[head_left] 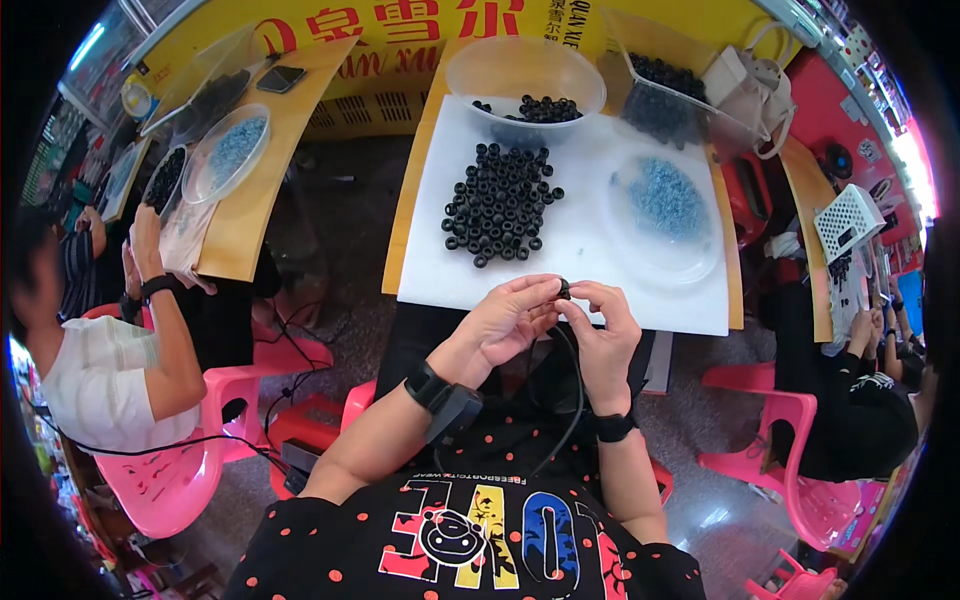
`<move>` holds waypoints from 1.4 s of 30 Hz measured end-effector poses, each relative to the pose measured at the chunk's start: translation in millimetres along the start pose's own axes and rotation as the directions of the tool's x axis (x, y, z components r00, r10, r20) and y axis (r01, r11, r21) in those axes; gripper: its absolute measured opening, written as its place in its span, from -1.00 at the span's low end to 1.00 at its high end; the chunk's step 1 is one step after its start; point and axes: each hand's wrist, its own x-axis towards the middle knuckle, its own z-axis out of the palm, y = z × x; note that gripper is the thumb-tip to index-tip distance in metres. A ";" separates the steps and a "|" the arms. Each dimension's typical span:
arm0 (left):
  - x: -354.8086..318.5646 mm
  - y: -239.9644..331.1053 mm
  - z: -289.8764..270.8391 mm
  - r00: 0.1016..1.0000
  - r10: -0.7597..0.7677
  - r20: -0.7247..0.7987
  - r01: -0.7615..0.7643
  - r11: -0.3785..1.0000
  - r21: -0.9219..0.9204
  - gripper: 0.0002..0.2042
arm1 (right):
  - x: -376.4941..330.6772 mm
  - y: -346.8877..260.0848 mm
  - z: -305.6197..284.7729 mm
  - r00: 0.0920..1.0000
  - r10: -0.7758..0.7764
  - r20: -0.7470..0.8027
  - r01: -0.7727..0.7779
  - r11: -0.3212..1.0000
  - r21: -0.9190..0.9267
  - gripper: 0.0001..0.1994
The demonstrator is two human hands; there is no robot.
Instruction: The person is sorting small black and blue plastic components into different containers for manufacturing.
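You pinch a small black ring (565, 289) between the fingertips of your left hand (510, 322) and your right hand (600, 335), both closed narrowly on it just above the near edge of the white board (590, 250). The ring sits at the very tips, about equally close to either hand, though your fingers hide most of it and its axis cannot be made out. Farther out lie the pile of black rings (500, 205), a clear bowl (525, 75) beyond, and a clear dish of blue pieces (665, 205) to the right.
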 end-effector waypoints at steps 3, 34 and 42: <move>-4.3 -5.7 2.7 0.997 0.065 -0.030 -0.065 0.998 -0.001 -0.81 | -3.9 -3.5 1.9 0.994 -0.077 -0.084 0.068 0.992 -0.103 -0.80; -11.1 -9.7 -26.9 0.979 -0.056 0.194 0.041 0.996 0.080 -0.58 | -11.8 -5.4 -12.9 0.921 0.137 0.365 -0.214 0.960 0.180 -0.67; -12.6 -13.6 -29.9 0.951 -0.140 0.275 0.130 0.990 0.055 -0.71 | -15.5 -8.7 -8.6 0.953 0.040 0.299 -0.073 0.992 0.103 -0.68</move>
